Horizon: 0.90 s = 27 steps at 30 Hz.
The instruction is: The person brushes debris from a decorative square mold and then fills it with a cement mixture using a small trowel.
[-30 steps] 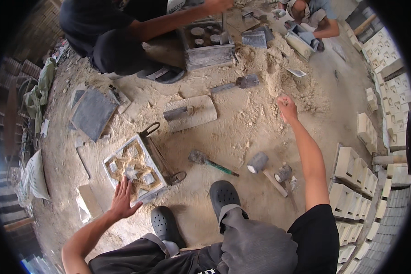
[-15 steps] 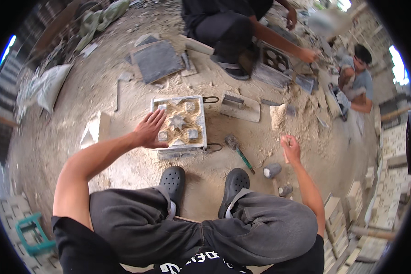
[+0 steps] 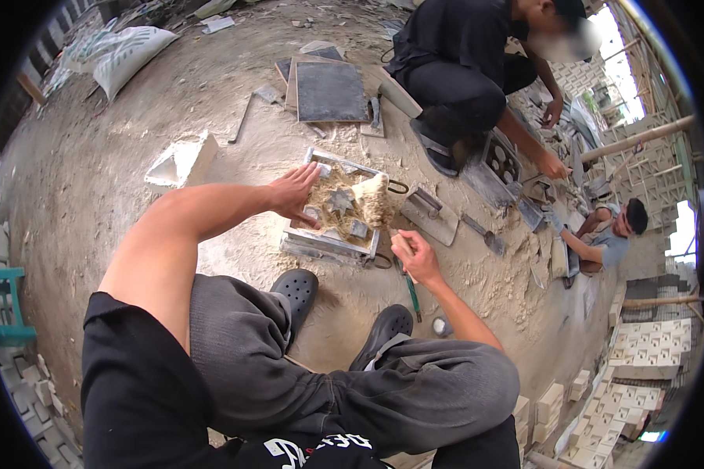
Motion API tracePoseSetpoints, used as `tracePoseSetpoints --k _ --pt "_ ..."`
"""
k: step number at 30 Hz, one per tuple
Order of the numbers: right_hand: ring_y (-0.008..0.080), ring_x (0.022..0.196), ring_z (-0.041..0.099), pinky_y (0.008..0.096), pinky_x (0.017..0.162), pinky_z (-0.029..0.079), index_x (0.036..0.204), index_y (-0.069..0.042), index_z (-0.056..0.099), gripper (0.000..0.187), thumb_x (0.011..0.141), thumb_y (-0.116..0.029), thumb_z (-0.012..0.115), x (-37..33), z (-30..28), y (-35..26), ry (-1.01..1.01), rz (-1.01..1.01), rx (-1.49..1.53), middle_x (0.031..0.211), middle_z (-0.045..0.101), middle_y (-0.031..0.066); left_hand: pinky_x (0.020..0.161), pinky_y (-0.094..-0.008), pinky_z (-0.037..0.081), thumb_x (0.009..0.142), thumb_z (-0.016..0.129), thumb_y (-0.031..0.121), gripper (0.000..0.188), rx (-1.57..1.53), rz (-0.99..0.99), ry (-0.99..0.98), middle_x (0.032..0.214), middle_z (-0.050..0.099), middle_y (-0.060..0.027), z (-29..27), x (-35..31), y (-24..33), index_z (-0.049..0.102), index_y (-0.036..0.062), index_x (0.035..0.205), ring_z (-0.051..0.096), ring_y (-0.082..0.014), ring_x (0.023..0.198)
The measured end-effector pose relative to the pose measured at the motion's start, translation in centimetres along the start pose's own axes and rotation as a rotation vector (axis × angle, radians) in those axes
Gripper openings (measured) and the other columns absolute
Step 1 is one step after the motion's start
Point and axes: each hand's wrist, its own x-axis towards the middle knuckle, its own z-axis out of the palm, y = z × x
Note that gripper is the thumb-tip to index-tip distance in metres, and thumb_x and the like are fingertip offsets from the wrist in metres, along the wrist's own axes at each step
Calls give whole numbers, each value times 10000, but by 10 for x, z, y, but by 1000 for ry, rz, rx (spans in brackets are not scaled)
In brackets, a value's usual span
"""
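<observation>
A square metal mould with a pale frame and wire loop handles sits on the ground before my feet. Inside it, a star-shaped block and small square blocks are surrounded by sandy mix. My left hand lies with its fingers outstretched across the mould's left side. My right hand is wrapped around the light handle of a trowel, whose blade is hidden beneath a heap of pale sandy mix. That load hangs over the mould's right part, covering some of the blocks.
Beside my right hand lies a green-handled hammer. A plastering float and another trowel are farther right. Dark square boards are stacked behind the mould. A crouching co-worker is at upper right, another person beyond.
My right hand has brought the loaded trowel leftward from the loose mix to above the mould. My left hand stays on the mould's left side. The view has turned.
</observation>
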Motion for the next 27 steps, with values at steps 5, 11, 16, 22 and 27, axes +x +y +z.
tracePoseSetpoints --k 5,11,16,22,27 --pt "308 896 742 391 790 567 1253 -85 639 439 896 -319 737 23 21 -26 -62 -139 -134 999 749 174 1286 -448 145 601 714 878 1561 -145 66 96 1648 71 -308 5 15 -11 -38 -91 1566 89 -396 1551" --pt "414 909 707 487 792 554 1189 -126 650 352 891 -304 710 36 14 -63 -100 -236 -357 1008 738 191 1276 -442 209 601 869 695 1549 -395 140 173 1631 96 -335 13 30 -2 -62 -89 1560 180 -431 1522" --pt "445 900 691 529 778 547 1209 -170 625 342 895 -295 678 47 -8 -82 -163 -245 -572 958 728 206 1240 -417 290 608 896 649 1537 -624 61 133 1581 213 -371 3 37 33 -52 -119 1544 307 -431 1474" --pt "439 896 688 544 762 543 1230 -204 598 335 912 -293 657 52 -2 -103 -163 -276 -653 948 721 186 1196 -425 350 683 911 530 1329 -827 -10 260 1500 383 -354 6 32 27 111 -70 1559 412 -425 1409" --pt "418 948 682 526 798 542 1262 -213 585 357 919 -294 645 27 9 -87 -83 -228 -571 1020 706 169 1094 -457 450 869 759 531 977 -758 -120 286 1401 505 -355 -1 33 38 317 -73 1498 526 -419 1317"
